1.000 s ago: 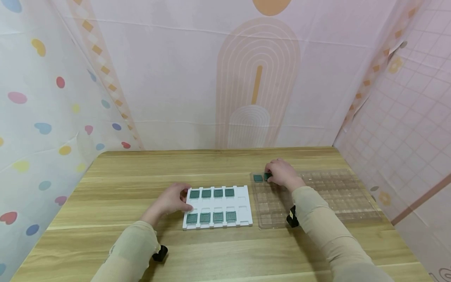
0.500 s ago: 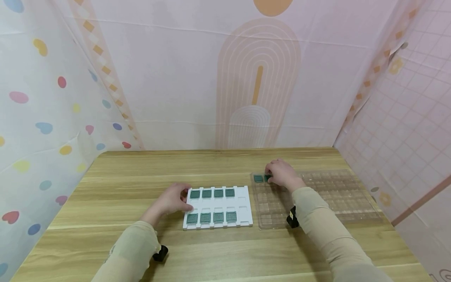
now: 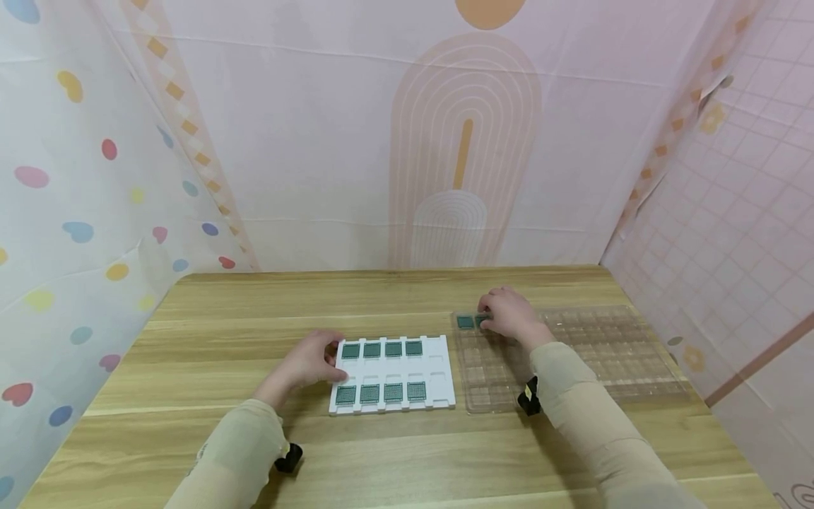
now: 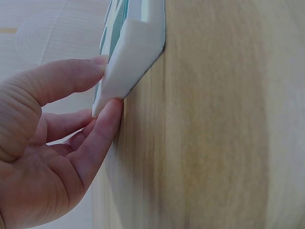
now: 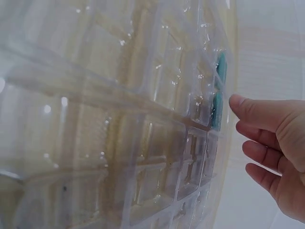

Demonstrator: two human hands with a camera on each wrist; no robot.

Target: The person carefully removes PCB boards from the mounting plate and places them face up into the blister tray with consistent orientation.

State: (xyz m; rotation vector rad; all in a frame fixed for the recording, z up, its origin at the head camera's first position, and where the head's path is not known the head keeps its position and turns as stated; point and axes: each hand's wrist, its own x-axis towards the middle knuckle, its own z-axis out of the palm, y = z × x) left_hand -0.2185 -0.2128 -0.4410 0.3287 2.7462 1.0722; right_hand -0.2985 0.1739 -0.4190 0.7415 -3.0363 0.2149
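Observation:
In the head view, my left hand point(image 3: 310, 362) holds the left end of a white tray point(image 3: 394, 370). The left wrist view shows the thumb on its top and fingertips against its side, low at the wooden table. Green square chips point(image 3: 393, 392) sit in two rows of slots in this tray; its rightmost slots are bare. My right hand point(image 3: 511, 313) is over the far left corner of a clear compartment tray point(image 3: 473, 360). One green chip point(image 3: 466, 322) lies there, and a second green chip point(image 5: 217, 110) lies beside it, right by the thumb tip. The right fingers are loosely bent, with nothing between them.
The clear tray stretches right across the table point(image 3: 381, 459), its many other compartments point(image 3: 610, 346) showing no chips. A narrow gap separates the two trays. Patterned cloth walls point(image 3: 318, 141) stand behind and at both sides.
The right fingers have drawn slightly off the second chip, so more of it shows in its compartment. The left hand and white tray stay in place.

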